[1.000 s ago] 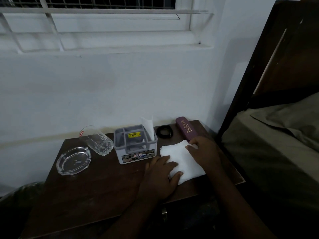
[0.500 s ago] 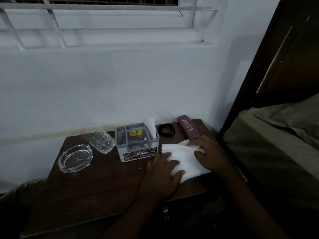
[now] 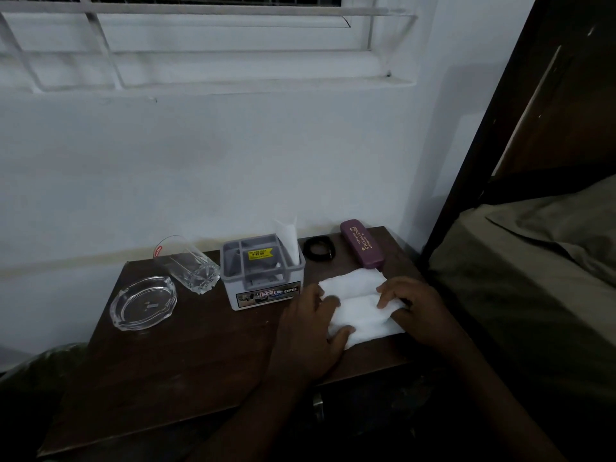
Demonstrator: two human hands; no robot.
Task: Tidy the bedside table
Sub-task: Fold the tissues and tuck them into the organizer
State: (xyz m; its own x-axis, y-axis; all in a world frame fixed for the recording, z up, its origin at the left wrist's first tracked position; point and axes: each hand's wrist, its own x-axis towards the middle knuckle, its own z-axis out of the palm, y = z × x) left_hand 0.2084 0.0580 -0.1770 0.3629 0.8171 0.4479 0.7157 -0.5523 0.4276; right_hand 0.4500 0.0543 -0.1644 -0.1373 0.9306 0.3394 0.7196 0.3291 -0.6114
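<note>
A white cloth [image 3: 358, 303] lies folded on the right part of the dark wooden bedside table [image 3: 173, 365]. My left hand [image 3: 310, 331] presses flat on its left side with the thumb on the near edge. My right hand [image 3: 415, 310] rests on its right side, fingertips pinching a fold. A grey organiser box [image 3: 263, 271] with a paper slip standing in it sits mid-table. Left of it a drinking glass [image 3: 188, 263] lies tipped on its side, beside a glass ashtray [image 3: 143, 303]. Behind the cloth are a black band [image 3: 319, 248] and a maroon spectacle case [image 3: 361, 243].
The white wall with a barred window rises right behind the table. A bed with an olive sheet [image 3: 533, 281] and a dark wooden headboard [image 3: 520, 111] stands close on the right. A dark green object [image 3: 36, 368] sits low at the left.
The cloth's far half has been brought over toward me, making a narrower folded strip. My right hand slid from the cloth's far corner down onto its right side. My left hand stayed pressing.
</note>
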